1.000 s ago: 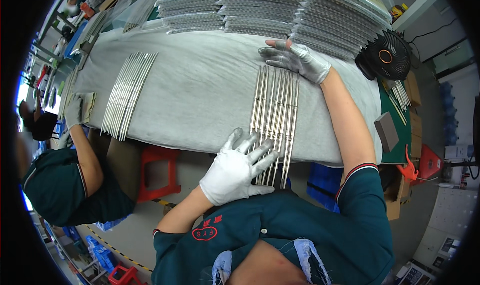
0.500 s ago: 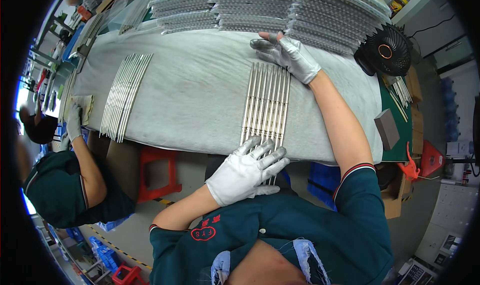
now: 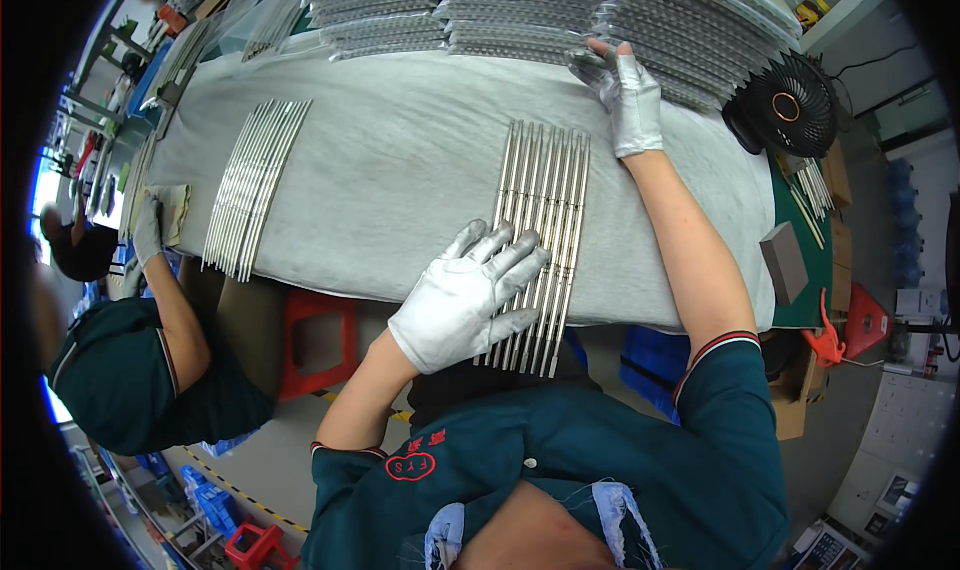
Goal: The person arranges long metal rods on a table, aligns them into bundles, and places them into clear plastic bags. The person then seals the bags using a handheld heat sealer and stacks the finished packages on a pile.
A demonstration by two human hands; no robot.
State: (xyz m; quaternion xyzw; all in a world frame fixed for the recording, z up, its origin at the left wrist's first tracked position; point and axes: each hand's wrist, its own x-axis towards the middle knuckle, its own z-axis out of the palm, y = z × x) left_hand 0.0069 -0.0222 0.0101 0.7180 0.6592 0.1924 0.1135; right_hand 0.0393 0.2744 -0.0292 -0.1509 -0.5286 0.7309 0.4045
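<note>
A row of slim shiny metal rods (image 3: 548,185) lies side by side on the grey cloth (image 3: 390,180), the near ends sticking out past the table's front edge. My left hand (image 3: 455,305), in a white glove with greyed fingertips, rests flat across the left side of the rods, fingers spread. Beyond the far ends and to their right, my right hand (image 3: 632,110) is raised by the stacked packs, touching no rod. Its glove leaves two fingertips bare; the fingers are apart and nothing shows in them.
Stacks of clear plastic-wrapped packs (image 3: 520,15) line the far edge. At the right are a black fan (image 3: 785,105), a grey block (image 3: 783,263) and a red air gun (image 3: 824,335). Another row of rods (image 3: 257,190) lies left, near a co-worker's gloved hand (image 3: 148,232). A red stool (image 3: 318,340) stands below.
My left hand has slid from the rods' near ends farther up and left along them. My right hand has moved away from their far ends, right and toward the stacks.
</note>
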